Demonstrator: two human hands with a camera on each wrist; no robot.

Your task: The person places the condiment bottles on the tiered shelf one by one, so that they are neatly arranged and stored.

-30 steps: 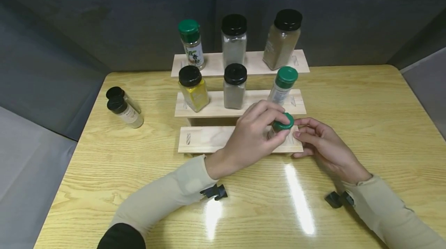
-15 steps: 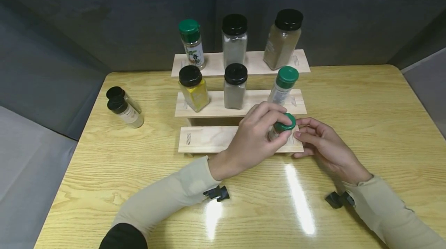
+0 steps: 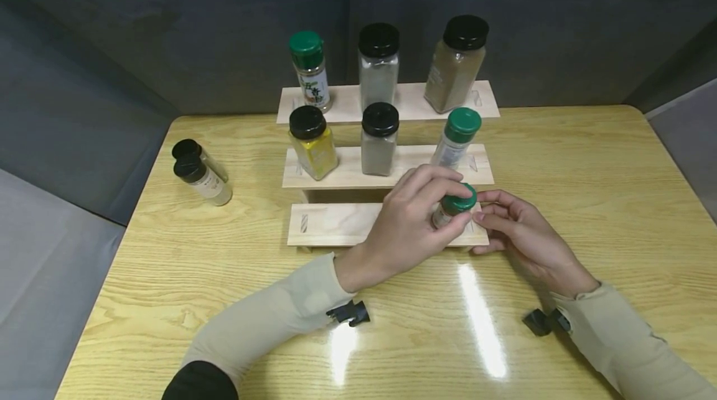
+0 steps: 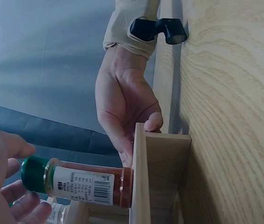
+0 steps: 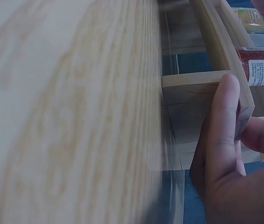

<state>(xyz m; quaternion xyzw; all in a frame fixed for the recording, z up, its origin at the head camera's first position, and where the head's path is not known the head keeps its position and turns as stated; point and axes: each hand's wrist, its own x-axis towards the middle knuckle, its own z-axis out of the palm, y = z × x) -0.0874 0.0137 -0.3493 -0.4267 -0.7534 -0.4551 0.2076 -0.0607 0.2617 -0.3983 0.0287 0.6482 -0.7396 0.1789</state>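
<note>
The left hand (image 3: 411, 223) still pinches the green-capped jar (image 3: 451, 206), now settled lower on the lowest shelf step (image 3: 330, 224); the right hand (image 3: 518, 226) keeps gripping that step's right end, so placement looks nearly done.

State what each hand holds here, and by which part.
The left hand grips the red spice jar by its green cap. The right hand holds the end of the wooden rack's lowest step.
</note>
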